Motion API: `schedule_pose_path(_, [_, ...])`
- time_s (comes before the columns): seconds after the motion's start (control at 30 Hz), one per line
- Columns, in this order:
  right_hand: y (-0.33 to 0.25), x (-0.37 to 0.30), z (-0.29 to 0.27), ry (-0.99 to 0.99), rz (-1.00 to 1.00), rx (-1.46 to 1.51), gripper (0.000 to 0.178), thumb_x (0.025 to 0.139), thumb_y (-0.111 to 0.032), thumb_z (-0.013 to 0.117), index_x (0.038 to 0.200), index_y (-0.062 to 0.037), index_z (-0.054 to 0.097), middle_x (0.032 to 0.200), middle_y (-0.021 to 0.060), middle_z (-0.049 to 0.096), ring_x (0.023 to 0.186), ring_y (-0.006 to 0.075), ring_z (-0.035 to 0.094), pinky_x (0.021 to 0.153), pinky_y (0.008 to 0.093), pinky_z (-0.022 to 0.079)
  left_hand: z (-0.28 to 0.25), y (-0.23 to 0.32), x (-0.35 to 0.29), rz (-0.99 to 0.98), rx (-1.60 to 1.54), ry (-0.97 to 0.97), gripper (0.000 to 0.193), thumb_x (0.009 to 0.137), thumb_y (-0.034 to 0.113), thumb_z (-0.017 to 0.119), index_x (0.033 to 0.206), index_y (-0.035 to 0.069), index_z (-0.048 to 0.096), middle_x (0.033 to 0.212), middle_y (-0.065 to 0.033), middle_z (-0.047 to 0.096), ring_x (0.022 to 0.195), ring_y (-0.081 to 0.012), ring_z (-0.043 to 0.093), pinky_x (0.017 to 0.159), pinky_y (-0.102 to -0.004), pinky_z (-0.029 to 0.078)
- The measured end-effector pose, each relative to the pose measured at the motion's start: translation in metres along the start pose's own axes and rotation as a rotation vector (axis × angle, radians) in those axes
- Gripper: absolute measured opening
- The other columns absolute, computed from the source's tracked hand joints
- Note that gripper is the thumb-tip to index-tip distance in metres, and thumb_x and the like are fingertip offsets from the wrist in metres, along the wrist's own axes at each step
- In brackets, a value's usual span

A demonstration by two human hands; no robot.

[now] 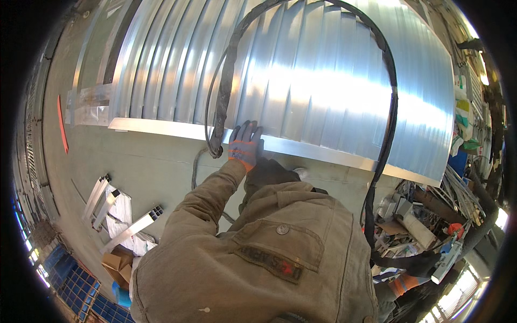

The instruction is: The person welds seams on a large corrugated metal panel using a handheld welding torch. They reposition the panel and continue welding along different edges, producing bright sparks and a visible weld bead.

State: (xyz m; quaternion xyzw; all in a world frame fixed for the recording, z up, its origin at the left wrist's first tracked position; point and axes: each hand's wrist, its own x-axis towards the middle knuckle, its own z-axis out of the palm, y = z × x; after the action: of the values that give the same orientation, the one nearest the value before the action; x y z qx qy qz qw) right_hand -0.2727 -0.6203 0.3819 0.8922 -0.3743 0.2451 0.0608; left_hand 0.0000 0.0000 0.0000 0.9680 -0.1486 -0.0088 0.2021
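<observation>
My left hand (246, 144), in a grey glove with an orange cuff, lies with its fingers stretched over the near edge strip (307, 148) of a large ribbed silver metal panel (215, 70). Down at the lower right, my right hand (423, 268) wears a matching glove and is closed round a silver-white, box-shaped tool (448, 262). The tool's grip is hidden by the glove. A thick black wrapped cable (391, 107) runs to this hand and arches across the panel. Its other side hangs down beside my left hand.
White square-section profiles (132, 229) and a cardboard box (116, 264) lie on the floor at left. A red strip (63, 125) is farther left. Scrap pieces and long metal offcuts (458, 194) crowd the right side. A thinner cord (195, 169) trails below the panel edge.
</observation>
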Motion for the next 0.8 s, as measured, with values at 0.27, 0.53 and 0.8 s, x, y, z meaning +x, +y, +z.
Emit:
schedule_pose_path(0.27, [0.008,0.004,0.003,-0.016,-0.006,-0.005,0.044,0.106,-0.032,0.066,0.144,-0.0108,0.069,0.136,0.007,0.077,0.131,0.0264,0.071,0.112,0.0422,0.056,0.0,-0.002,-0.003,-0.023,0.046,-0.098,0.047,0.106,0.035,0.062,0.146,0.013,0.069,0.162,-0.0205,0.055,0.154,-0.0401,0.047,0.129,-0.0564,0.034])
schedule_pose_path(0.53, [0.057,0.008,0.017,-0.029,-0.064,-0.125,0.044,0.105,-0.031,0.067,0.145,-0.0124,0.07,0.14,0.0073,0.076,0.134,0.027,0.07,0.111,0.0419,0.056,-0.005,0.007,-0.001,-0.093,0.059,-0.085,0.043,0.106,0.034,0.062,0.145,0.017,0.066,0.165,-0.0191,0.053,0.154,-0.0413,0.047,0.129,-0.0588,0.033])
schedule_pose_path(0.8, [0.163,0.043,0.01,0.067,-0.618,-0.732,0.048,0.11,-0.03,0.058,0.149,-0.0036,0.062,0.148,0.0213,0.066,0.134,0.0362,0.067,0.108,0.0481,0.057,0.02,0.134,0.016,0.273,-0.078,0.011,0.045,0.096,0.022,0.074,0.139,0.011,0.07,0.15,-0.0223,0.063,0.142,-0.0477,0.056,0.119,-0.0616,0.045])
